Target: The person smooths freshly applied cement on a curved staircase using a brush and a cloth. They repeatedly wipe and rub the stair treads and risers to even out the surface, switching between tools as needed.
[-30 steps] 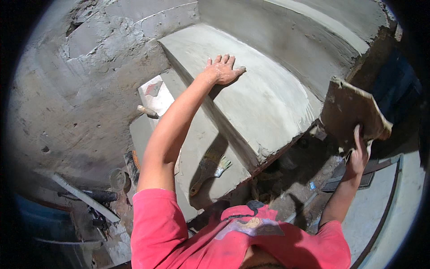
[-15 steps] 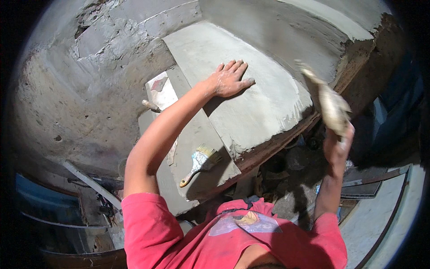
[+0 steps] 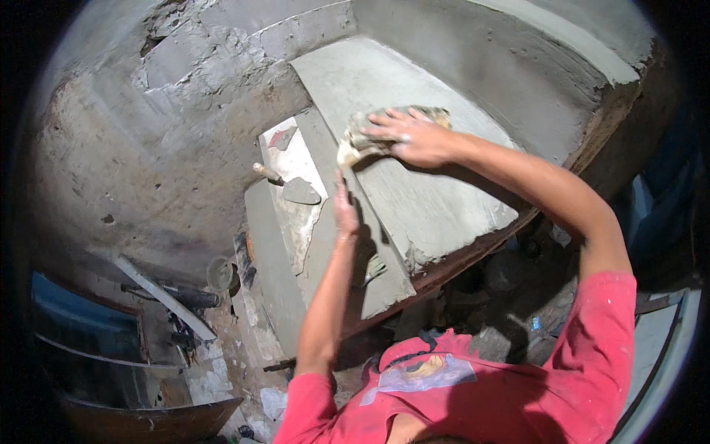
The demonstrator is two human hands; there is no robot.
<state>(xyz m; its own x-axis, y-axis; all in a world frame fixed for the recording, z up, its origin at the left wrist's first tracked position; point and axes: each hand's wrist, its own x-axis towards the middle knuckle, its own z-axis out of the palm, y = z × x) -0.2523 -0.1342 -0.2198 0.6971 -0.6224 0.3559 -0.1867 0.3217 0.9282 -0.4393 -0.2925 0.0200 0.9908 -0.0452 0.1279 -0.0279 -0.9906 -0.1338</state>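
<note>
With the right fingers point(image 3: 383, 132) spread over, not clasping, the sponge point(image 3: 355, 152) at the left edge of the step point(image 3: 451, 196), uneven pressure could chip that edge, and the left fingers point(image 3: 342, 194), straight and seemingly empty, could scuff it.

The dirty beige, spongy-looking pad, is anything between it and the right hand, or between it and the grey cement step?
Nothing visible. The right hand lies on the dirty beige, spongy-looking pad, which seems to rest on the grey cement step. The left hand is near the pad's left corner, not in between.
</note>
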